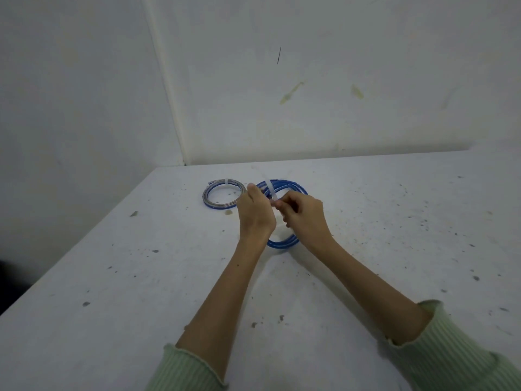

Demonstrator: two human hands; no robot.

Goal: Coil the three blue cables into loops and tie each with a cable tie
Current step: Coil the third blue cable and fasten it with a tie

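Blue coiled cable (284, 241) lies mid-table on the speckled white tabletop (112, 277), under both hands. Left hand (255, 211) and right hand (304, 214) each pinch the translucent white cable tie (271, 190) wrapped over it. Beside it, touching, rests 1 tied grey-blue coil (222, 194).

A white tabletop (366, 221) speckled with dark flecks and chips fills the lower half, pushed into a corner. Two dull white walls meet at a seam (166, 94) toward eleven o'clock. The far wall (366, 66) carries yellowish smears (291, 93) and a thin dark mark (279, 54) near twelve. Light is flat, even.
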